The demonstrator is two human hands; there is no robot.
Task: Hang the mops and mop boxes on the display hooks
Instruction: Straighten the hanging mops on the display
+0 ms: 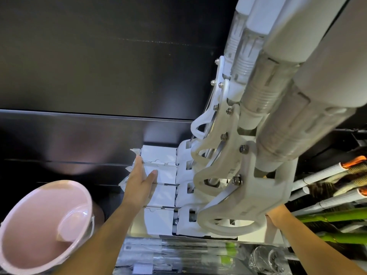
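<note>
Several white mop boxes [158, 171] hang in a row against the dark display wall, seen from above. My left hand [140, 181] lies flat against the left side of the row, fingers spread, holding nothing. Several grey-white mops [278, 108] hang close to the camera at right, their handle grips [224, 221] stacked one behind another over the boxes. My right hand [278, 215] is under the nearest grip, against the right side of the nearest box; its fingers are hidden, so its hold is unclear.
A pink bucket [41, 227] sits at lower left. Green and white mop handles [333, 217] lie at right. Plastic-wrapped goods [178, 253] sit below the boxes. The dark wall panel [99, 66] fills the top.
</note>
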